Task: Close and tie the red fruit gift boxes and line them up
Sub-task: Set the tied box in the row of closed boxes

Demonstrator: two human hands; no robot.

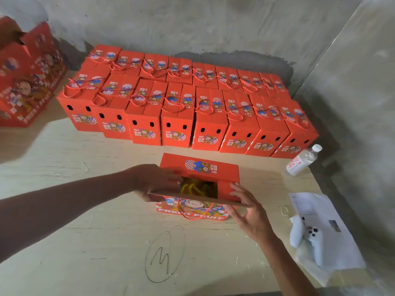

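Head view, pale wooden tabletop [85,210], pencil scribble [164,254], grey concrete walls [213,24]

Hands [158,184] on half-open red box [198,167]

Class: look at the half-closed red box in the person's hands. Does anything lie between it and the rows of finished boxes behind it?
Nothing visible does. Bare table separates the half-closed box from the front row of tied boxes. The water bottle lies off to the right, beside the row's end.

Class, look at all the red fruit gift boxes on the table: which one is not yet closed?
The box nearest the camera, held between both hands, apart from the two tied rows: its top gapes, showing yellow filling.
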